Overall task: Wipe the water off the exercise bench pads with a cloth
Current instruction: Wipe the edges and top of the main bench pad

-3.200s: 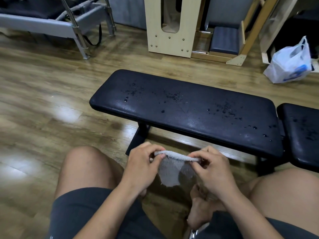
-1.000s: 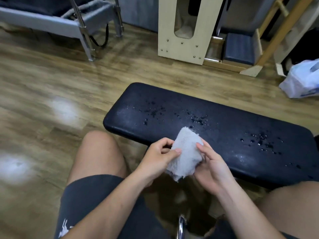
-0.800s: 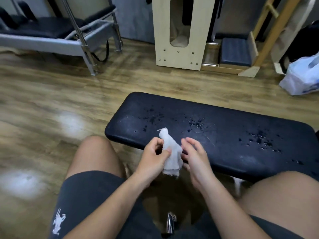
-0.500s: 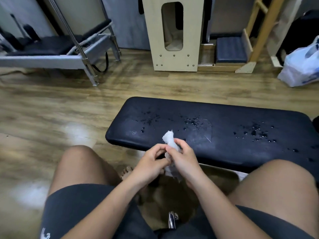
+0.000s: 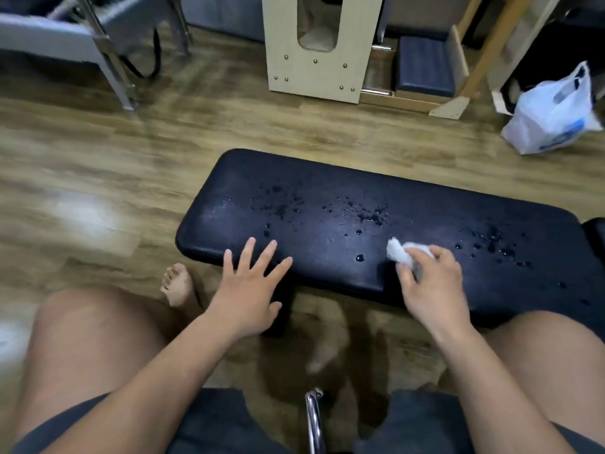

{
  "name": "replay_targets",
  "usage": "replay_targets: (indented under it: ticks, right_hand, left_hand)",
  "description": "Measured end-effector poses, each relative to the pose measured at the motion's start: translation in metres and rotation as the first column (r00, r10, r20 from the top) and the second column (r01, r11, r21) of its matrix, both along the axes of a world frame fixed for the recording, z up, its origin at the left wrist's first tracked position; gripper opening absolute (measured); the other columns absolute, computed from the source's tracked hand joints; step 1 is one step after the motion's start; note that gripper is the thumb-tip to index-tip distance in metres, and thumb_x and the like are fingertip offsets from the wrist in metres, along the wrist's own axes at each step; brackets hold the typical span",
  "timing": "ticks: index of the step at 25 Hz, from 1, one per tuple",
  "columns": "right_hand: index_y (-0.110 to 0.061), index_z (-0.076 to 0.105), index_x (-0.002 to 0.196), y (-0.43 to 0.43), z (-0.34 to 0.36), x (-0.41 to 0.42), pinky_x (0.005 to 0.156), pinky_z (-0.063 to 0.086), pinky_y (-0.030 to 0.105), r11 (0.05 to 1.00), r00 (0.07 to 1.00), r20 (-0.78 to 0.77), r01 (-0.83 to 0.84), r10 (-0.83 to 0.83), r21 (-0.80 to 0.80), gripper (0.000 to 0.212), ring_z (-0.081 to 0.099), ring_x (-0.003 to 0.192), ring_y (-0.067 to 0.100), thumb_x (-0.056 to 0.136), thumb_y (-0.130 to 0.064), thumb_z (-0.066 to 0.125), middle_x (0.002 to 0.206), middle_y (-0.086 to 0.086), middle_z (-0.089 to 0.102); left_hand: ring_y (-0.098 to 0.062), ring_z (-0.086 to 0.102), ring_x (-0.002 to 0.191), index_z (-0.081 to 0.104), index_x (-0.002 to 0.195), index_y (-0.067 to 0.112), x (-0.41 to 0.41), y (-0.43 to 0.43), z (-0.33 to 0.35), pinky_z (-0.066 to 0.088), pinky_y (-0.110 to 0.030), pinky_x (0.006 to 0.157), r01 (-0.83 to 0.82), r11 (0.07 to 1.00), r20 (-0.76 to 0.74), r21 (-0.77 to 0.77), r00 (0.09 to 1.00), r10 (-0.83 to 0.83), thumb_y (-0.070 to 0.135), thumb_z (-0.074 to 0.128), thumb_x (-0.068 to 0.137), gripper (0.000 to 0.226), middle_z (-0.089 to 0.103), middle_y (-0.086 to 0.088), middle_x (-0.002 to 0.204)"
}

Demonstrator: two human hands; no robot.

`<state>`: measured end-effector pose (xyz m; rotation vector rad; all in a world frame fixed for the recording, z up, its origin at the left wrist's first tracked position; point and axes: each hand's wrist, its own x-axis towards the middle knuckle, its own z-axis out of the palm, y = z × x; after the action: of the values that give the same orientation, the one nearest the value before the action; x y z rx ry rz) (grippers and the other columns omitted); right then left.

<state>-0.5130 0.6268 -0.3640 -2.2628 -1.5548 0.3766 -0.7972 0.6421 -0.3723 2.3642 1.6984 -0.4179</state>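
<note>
A long black bench pad (image 5: 425,204) lies across the view in front of my knees, dotted with water drops in the middle and toward the right. My right hand (image 5: 432,283) is shut on a bunched white cloth (image 5: 401,252), which presses on the pad near its front edge. A single drop sits just left of the cloth. My left hand (image 5: 248,286) is spread open with its fingertips over the pad's front left edge, holding nothing. A second black pad (image 5: 596,232) shows at the far right edge.
Wooden floor surrounds the bench. A pale wooden unit (image 5: 314,47) with a dark cushion (image 5: 425,67) stands behind, a white plastic bag (image 5: 553,116) at the back right, a grey metal frame (image 5: 108,50) at the back left. A chrome bar (image 5: 312,417) rises between my legs.
Both hands held the cloth together in front of the bench. Now my left hand has let go and spread at the pad's left edge, and my right hand has carried the cloth onto the pad.
</note>
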Motion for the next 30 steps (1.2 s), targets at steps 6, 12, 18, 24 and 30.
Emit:
replay_targets:
  ticks: [6, 12, 18, 24, 30]
  right_hand:
    - [-0.017, 0.066, 0.106, 0.009, -0.019, -0.066, 0.083, 0.045, 0.045, 0.995, 0.959, 0.272, -0.069, 0.085, -0.068, 0.022, 0.047, 0.103, 0.035, 0.090, -0.028, 0.056, 0.111, 0.010, 0.051]
    - [-0.026, 0.063, 0.112, 0.039, -0.025, -0.157, 0.080, 0.040, 0.040, 0.918, 0.888, 0.237, -0.393, 0.393, -0.048, 0.025, 0.049, 0.104, 0.029, 0.089, -0.026, 0.053, 0.113, 0.002, 0.055]
    - [-0.027, 0.064, 0.114, 0.000, -0.024, 0.004, 0.088, 0.049, 0.041, 0.977, 0.969, 0.241, 0.105, -0.057, -0.187, 0.037, 0.057, 0.101, 0.036, 0.086, -0.036, 0.042, 0.116, 0.010, 0.060]
    - [-0.013, 0.067, 0.107, 0.015, -0.025, -0.109, 0.088, 0.048, 0.042, 0.990, 0.968, 0.214, -0.123, 0.134, -0.064, 0.027, 0.050, 0.104, 0.038, 0.084, -0.013, 0.053, 0.116, 0.014, 0.058]
    - [-0.019, 0.066, 0.102, 0.039, -0.003, -0.183, 0.076, 0.041, 0.020, 0.905, 0.831, -0.395, -0.425, 0.393, 0.006, 0.020, 0.058, 0.090, 0.018, 0.090, -0.010, 0.052, 0.097, 0.001, 0.065]
  left_hand:
    - [-0.041, -0.006, 0.149, 0.004, 0.155, 0.038, -0.005, 0.017, -0.008, -0.004, -0.067, 0.116, 0.003, 0.999, 0.068, -0.048, 0.998, 0.001, 0.049, 0.049, 0.095, 0.075, -0.008, -0.001, 0.166]
    - [-0.037, 0.002, 0.150, 0.012, 0.154, 0.036, -0.016, 0.024, -0.002, -0.002, -0.068, 0.115, 0.070, 0.997, 0.065, -0.041, 0.996, -0.067, 0.045, 0.050, 0.096, 0.070, -0.001, 0.001, 0.166]
    - [-0.031, -0.007, 0.152, 0.003, 0.155, 0.038, -0.025, 0.018, -0.007, 0.003, -0.065, 0.118, 0.056, 0.997, 0.128, -0.046, 0.991, -0.050, 0.043, 0.048, 0.097, 0.074, -0.008, -0.005, 0.165]
    - [-0.031, -0.009, 0.151, 0.008, 0.154, 0.039, -0.034, 0.007, -0.011, 0.002, -0.061, 0.119, 0.028, 0.999, 0.168, -0.035, 0.985, -0.022, 0.039, 0.051, 0.097, 0.072, -0.005, -0.004, 0.165]
    - [-0.022, 0.059, 0.102, 0.061, 0.101, 0.018, -0.046, 0.011, -0.004, 0.047, -0.034, 0.089, -0.468, 0.880, 0.727, 0.077, 0.631, 0.272, 0.018, 0.062, 0.085, 0.017, 0.061, -0.002, 0.108]
